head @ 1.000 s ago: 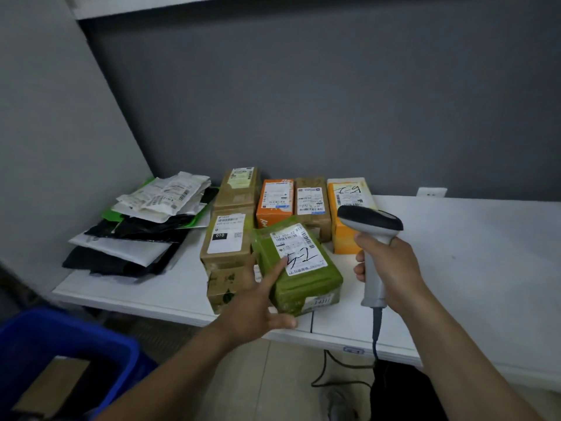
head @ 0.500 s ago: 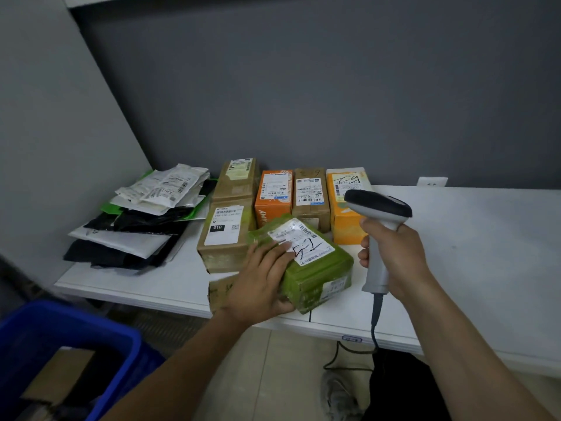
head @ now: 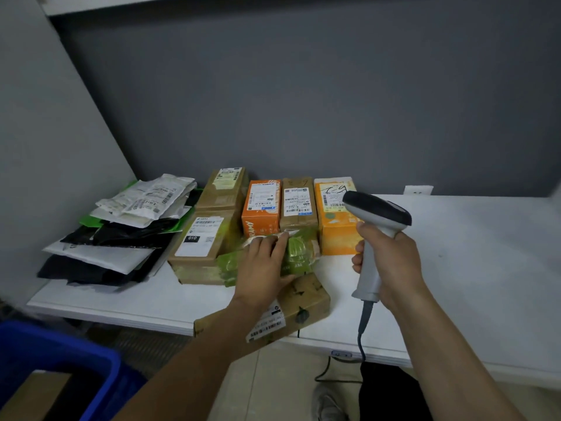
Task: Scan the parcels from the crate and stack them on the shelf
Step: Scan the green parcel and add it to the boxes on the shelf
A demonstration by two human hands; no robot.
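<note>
Head view: at frame centre the left hand [head: 262, 265] grips the green parcel [head: 299, 253], fingers wrapped over its top and thumb beneath. It tips the parcel toward the row of 4 boxes [head: 296, 202] on the white shelf [head: 470, 253], probably to stack it there. Centre right, the right hand [head: 391, 262] is clamped round the scanner [head: 376, 208], head raised clear, likely for the next label. The blue crate [head: 60, 360] sits lower left.

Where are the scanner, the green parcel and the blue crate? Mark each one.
scanner [head: 378, 208], head view, on its dark head.
green parcel [head: 299, 253], head view, on its shiny right side.
blue crate [head: 76, 347], head view, on its top rim.
</note>
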